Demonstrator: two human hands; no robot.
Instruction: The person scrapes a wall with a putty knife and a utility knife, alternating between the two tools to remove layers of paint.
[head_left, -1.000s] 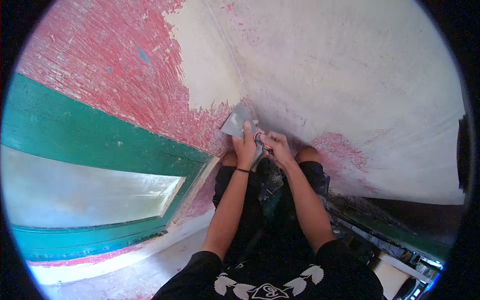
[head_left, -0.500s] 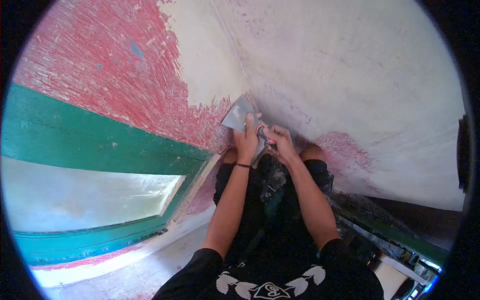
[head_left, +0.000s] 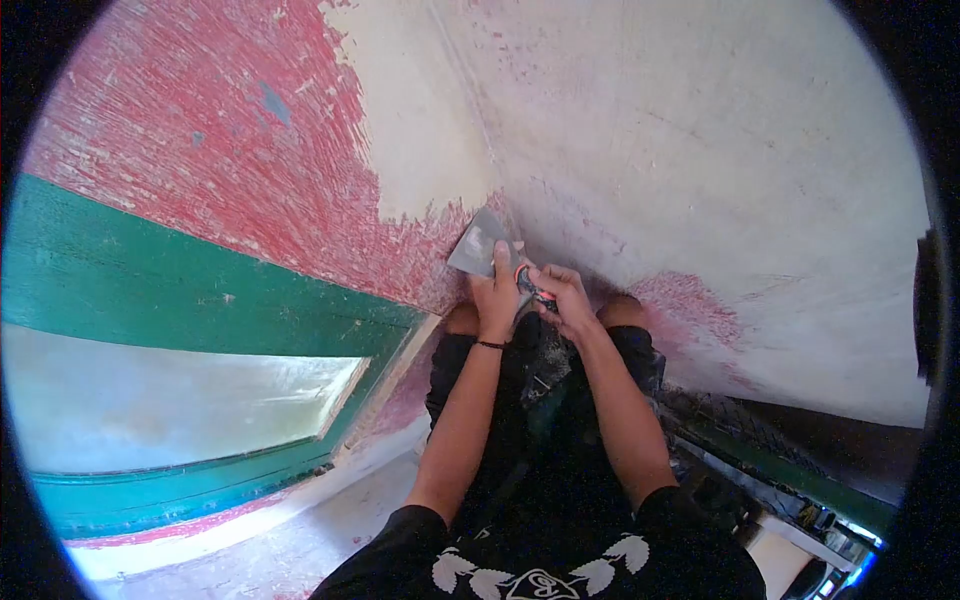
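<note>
Blade [head_left: 473, 248] first: held broad and gray in the left hand [head_left: 493, 305], with the thumb pressed on its face and the fingers mostly hidden beneath. Closed the right hand [head_left: 568, 300] snugly around a black-and-red handle [head_left: 540, 290], just beside the left. Could not tell blade and handle for one tool or two.

Risked, by the look of it, a nick to the left thumb, from lying so near the metal and so close to the right hand's work. Risked also a gouge in the red-streaked wall [head_left: 250, 150] beyond the grip, or in the cream patch [head_left: 410, 130] farther up, if pushed with a corner of the blade. Might have shed the pale smear on the metal too, if tipped steeply.

Reached forward with both forearms, converging at the grip between the knees [head_left: 625, 312]. Bent the right fingers inward; angled the left hand up beneath the blade, with a dark band [head_left: 490, 345] at the wrist.
</note>
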